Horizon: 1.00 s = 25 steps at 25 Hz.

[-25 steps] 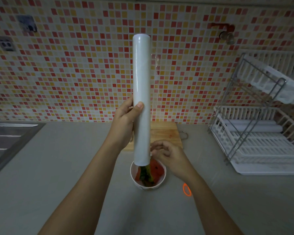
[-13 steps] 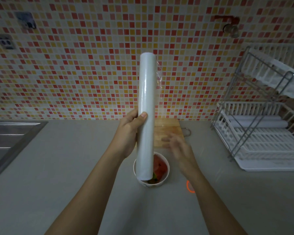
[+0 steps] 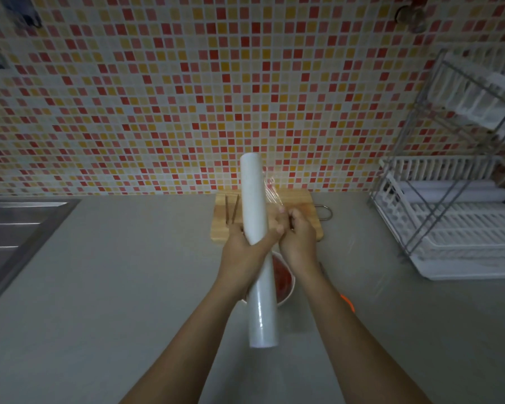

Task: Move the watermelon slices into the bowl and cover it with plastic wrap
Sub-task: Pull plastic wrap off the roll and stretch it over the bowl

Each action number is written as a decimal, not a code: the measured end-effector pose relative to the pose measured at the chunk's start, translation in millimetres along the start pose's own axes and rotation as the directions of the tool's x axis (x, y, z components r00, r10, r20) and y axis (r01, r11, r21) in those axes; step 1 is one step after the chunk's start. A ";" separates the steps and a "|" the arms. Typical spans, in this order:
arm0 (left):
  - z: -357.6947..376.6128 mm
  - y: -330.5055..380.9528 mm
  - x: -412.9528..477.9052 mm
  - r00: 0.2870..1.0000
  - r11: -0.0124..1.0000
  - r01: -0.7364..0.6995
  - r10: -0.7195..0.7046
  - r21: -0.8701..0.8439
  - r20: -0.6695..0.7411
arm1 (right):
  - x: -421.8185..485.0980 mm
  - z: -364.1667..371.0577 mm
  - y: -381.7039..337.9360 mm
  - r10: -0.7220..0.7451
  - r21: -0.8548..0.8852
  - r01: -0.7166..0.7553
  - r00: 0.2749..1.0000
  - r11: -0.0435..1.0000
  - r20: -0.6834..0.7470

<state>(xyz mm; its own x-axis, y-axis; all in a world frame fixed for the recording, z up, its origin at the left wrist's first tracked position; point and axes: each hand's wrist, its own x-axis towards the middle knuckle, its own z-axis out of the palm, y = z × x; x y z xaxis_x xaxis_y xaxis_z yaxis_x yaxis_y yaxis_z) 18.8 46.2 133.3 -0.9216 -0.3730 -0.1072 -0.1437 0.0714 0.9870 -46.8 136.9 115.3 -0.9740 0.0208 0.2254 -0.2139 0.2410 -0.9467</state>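
Watermelon slices (image 3: 282, 279) show red inside the white bowl (image 3: 290, 290), which stands mid-bench, just in front of the cutting board (image 3: 303, 199) lying at the bench's back edge against the tiled wall. I see no fruit on the bare parts of the board, only a thin pair of sticks or tongs (image 3: 231, 209) near its left side, so I judge the moving part finished. From my seat the covering part looks only begun. The left hand (image 3: 242, 252) is wrapped round the middle of the plastic wrap roll (image 3: 260, 316), holding it raised over the bowl, its far end tipped toward the wall and its near end toward the camera, so that it hides much of the bowl. The right hand (image 3: 299, 243) is pressed up to the roll's right side with its fingers curled, just below a crinkled flap of loose film (image 3: 270, 188). Blur keeps me from telling whether those fingers have actually caught the film edge. No sheet spans the bowl yet, so what remains, as I read it, is to draw out a length, lay it over the rim, tear it free and press it down.
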 end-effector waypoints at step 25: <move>-1.6 -71.7 26.4 0.941 0.924 0.330 -0.339 0.192 0.017 | 1.2 -21.7 134.1 0.351 -0.112 -0.351 0.936 0.930 -0.022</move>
<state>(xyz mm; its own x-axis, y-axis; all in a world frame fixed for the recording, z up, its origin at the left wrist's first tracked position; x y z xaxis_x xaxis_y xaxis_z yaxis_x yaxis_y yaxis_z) 5.3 29.7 59.9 -0.8245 -0.3589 -0.4375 -0.5058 0.1205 0.8542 -75.1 190.3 -6.4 -0.9853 0.1255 -0.1160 0.1514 0.3253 -0.9334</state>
